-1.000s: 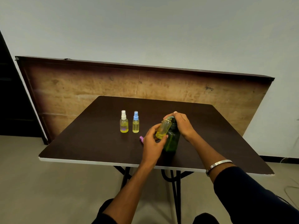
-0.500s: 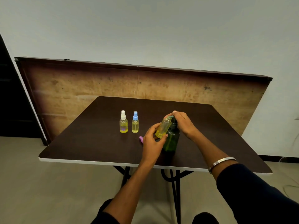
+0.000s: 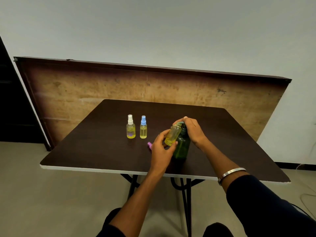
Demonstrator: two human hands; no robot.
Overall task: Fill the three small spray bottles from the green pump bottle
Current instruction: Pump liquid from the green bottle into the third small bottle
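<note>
Farthest to the left of the hands, well apart from them, 2 capped spray bottles stand upright side by side on the surface (image 3: 89, 147): the white-capped bottle (image 3: 131, 128) and, just to its right, the blue-capped bottle (image 3: 143, 129), both holding yellow liquid and by the look of it already filled. Just left of the left hand (image 3: 161, 149) a small pink cap (image 3: 149, 144) lies on the surface, partly hidden by the hand; it is probably the sprayer of the 3rd bottle. The left hand grips the open small bottle (image 3: 173, 136) near its base, fingers and thumb curled round it; the bottle's long axis tilts up and to the right, so that its open mouth sits right at the pump spout. The bottle is clear, with yellow liquid pooled in its lower end, apparently only partly full. Immediately right of the left hand, and behind the small bottle, the green pump bottle (image 3: 183, 147) stands upright on the surface, translucent dark green. The right hand (image 3: 193, 130) rests on top of its pump head, fingers curled down over it. The coming pump stroke depends on mouth and spout staying aligned.
</note>
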